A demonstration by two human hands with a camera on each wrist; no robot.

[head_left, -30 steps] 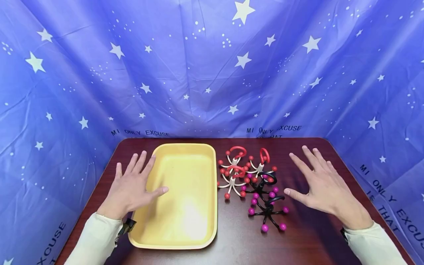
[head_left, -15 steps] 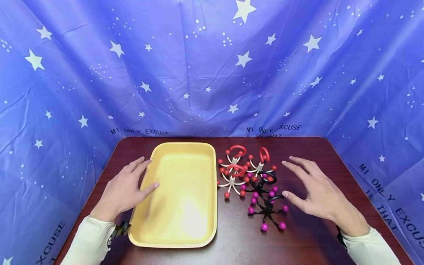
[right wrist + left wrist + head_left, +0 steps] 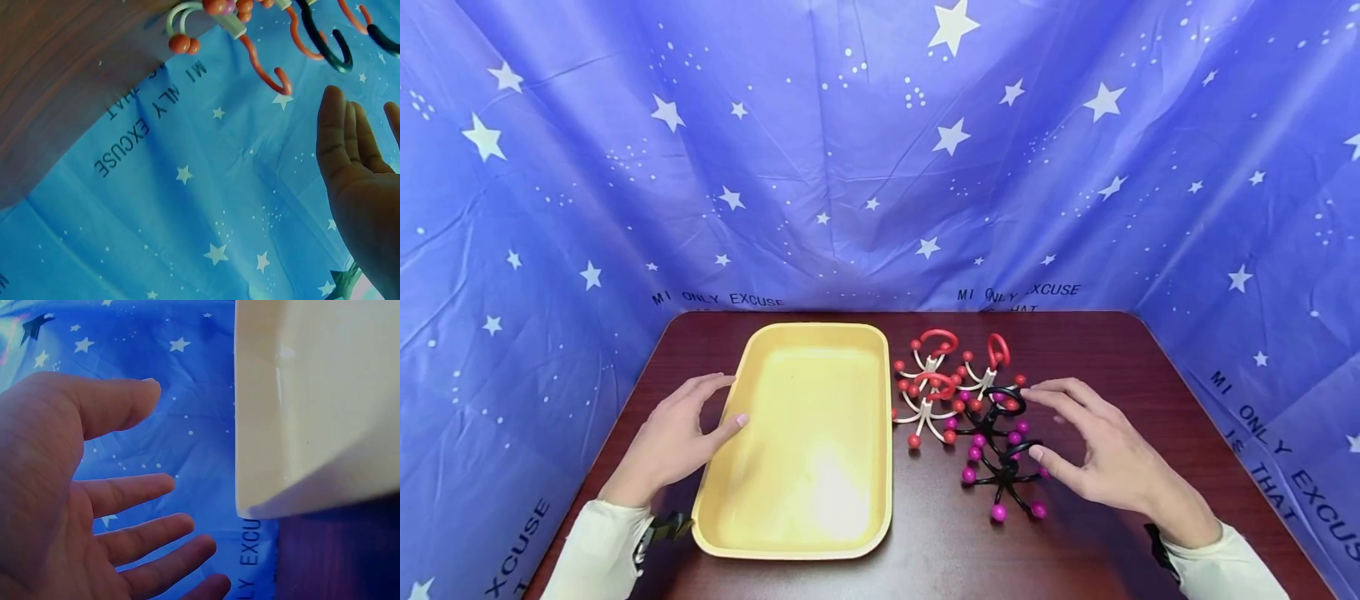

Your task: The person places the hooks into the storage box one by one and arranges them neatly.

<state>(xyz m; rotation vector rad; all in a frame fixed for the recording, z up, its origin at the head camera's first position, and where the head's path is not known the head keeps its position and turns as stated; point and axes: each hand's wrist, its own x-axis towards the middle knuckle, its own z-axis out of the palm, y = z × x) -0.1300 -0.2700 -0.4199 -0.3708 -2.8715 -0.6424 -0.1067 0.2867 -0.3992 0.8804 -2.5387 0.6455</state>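
Observation:
Two black hangers with magenta ball tips, the nearer one (image 3: 1006, 477) and the one behind it (image 3: 987, 425), stand on the table, each with several splayed arms and a curved top hook. My right hand (image 3: 1108, 454) hovers at their right, thumb close to the nearer top hook, fingertips close to the farther one. Its fingers are loosely bent around nothing. Beside them stand three white hangers with red ball tips and red hooks: front (image 3: 927, 410), back left (image 3: 931, 365) and back right (image 3: 989, 379). My left hand (image 3: 666, 437) hovers with spread fingers over the left rim of a yellow tray (image 3: 886, 467).
The dark red-brown table (image 3: 925, 533) carries the tray at left and the hangers at centre right. A blue star-patterned curtain (image 3: 827, 167) encloses its back and sides.
Both hands have come lower. My right hand has moved left to the black hangers' hooks, and its fingers have bent. My left hand has drawn back toward the tray's left rim.

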